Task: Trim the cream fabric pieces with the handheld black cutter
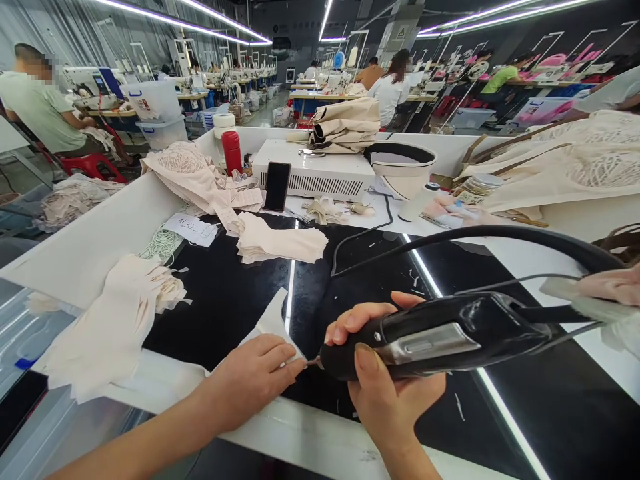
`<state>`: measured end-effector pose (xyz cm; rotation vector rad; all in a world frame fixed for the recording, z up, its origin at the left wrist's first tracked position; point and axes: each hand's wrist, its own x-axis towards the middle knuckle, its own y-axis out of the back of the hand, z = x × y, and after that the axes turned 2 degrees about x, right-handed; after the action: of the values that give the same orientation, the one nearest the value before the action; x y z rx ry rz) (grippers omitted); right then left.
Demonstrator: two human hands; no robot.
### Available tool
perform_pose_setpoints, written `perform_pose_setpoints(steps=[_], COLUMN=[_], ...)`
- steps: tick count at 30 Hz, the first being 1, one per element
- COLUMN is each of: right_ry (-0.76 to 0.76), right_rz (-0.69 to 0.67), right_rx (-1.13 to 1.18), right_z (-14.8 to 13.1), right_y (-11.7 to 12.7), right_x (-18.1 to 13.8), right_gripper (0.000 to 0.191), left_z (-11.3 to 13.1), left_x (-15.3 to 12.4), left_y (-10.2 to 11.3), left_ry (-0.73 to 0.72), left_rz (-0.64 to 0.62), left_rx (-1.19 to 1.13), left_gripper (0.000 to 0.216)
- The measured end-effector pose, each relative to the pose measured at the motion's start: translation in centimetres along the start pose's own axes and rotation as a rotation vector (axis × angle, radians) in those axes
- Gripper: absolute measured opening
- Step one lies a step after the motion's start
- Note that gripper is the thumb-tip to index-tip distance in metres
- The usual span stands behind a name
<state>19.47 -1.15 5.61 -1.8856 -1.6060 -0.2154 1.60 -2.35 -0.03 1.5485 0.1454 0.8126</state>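
Observation:
In front of me, my left hand (260,373) is closed on a small pale fabric piece (273,312), which it pins against the black glossy work surface (215,300). My right hand (385,387) grips a black corded hand tool (425,337) with a metal strip along its side. The tool's thin metal tip (314,361) points left and meets the fabric edge by my left fingertips; whether it touches is hard to tell. Beyond my hands lies a stack of cut cream fabric pieces (280,241). A larger fabric pile (110,327) hangs over the table's left edge.
A thick black cable (505,232) arches over the right side. Along the back stand a white vented box (315,167), a phone (277,187), a red bottle (231,152) and a round bin (403,163). Lace-cup garments (575,157) lie at right. Several people sit at sewing machines beyond.

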Motion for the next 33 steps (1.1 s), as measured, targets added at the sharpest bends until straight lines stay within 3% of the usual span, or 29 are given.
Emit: perform_pose_setpoints(steps=[12,22,33], right_ry=[-0.029,-0.043,0.002], right_rz=[-0.015,-0.028,0.021], right_rx=[0.013,0.025,0.047], right_z=[-1.0,-1.0,-0.7], right_y=[-0.6,-0.5,-0.9], right_x=[-1.0,-0.9,0.2], right_gripper=[0.043,0.043,0.043], left_z=[1.6,1.3,1.3], left_x=[-1.3,-1.6,-1.8], left_y=[0.6,0.8,0.8], left_ry=[0.021,0.118,0.132], left_rz=[-0.066,0.022,-0.004], left_rx=[0.018,-0.068,-0.069], left_gripper=[0.023,0.022,0.028])
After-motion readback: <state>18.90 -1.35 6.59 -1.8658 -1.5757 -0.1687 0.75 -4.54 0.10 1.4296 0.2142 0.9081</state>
